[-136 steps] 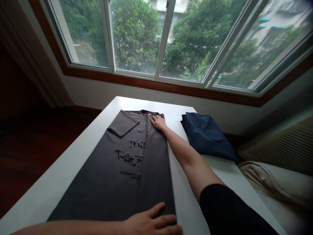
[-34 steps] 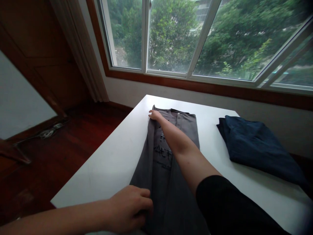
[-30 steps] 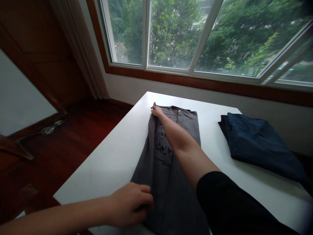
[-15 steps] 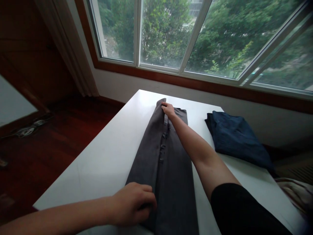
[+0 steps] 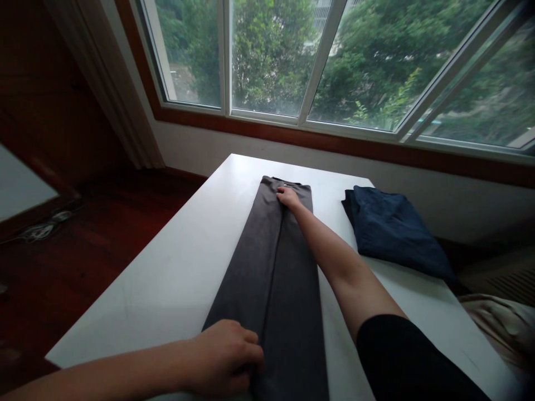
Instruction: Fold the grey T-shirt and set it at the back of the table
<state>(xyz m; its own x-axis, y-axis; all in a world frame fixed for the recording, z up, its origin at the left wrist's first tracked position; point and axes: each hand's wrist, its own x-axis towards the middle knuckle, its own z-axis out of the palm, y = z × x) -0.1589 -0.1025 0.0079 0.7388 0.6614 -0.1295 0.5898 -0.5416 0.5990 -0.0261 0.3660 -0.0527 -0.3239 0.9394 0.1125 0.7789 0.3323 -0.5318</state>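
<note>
A dark grey garment [image 5: 273, 267] lies lengthwise on the white table [image 5: 179, 245], its two sides meeting along a seam down the middle. At its far end my right hand [image 5: 288, 197] rests near the top of that seam, fingers closed on the cloth. My left hand [image 5: 229, 356] is at the near left edge, with curled fingers closed on the fabric; the fingertips are partly hidden.
A folded navy garment [image 5: 393, 231] lies at the table's right edge. Beyond the table are a wall and a window [image 5: 267, 61]. A curtain [image 5: 108, 94] hangs at the left, and white cables [image 5: 45, 227] lie on the red floor. Light cloth [image 5: 497, 323] shows at lower right.
The raised left flap at the garment's far end has been laid flat, and the dark gap with crumpled bits is covered. My right hand has moved slightly nearer. The view has shifted a little.
</note>
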